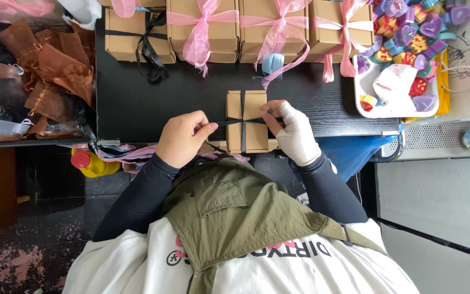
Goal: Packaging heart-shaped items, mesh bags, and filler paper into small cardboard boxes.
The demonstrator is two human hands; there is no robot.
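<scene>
Head view, looking straight down on black table [137, 103]. Small brown box [247, 121] at near edge of table, about midway along it, partly overhanging that edge. Black ribbon [243, 121] crossed over box lid, one band lengthwise, one band crosswise.

Open room: bare tabletop to left of box, reaching to left edge; narrower bare strip between box and row of tied boxes along far edge. Far edge occupied by one box with black bow [137, 35] at far left corner and three boxes with pink bows [257, 30] beside it. Far right corner taken by white tray [395, 109] of coloured heart and star shapes. Brown organza bags [50, 76] piled beyond left edge. Yellow bottle with red cap [91, 162] below near edge, left of box.

Left hand [183, 139] just left of box, at near edge; thumb and forefinger pinched closed on crosswise ribbon end, ribbon drawn taut. Right hand [295, 133], in white glove, touching right side of box; fingertips [272, 111] closed on ribbon at box's right edge. Box between both hands, lid up.
</scene>
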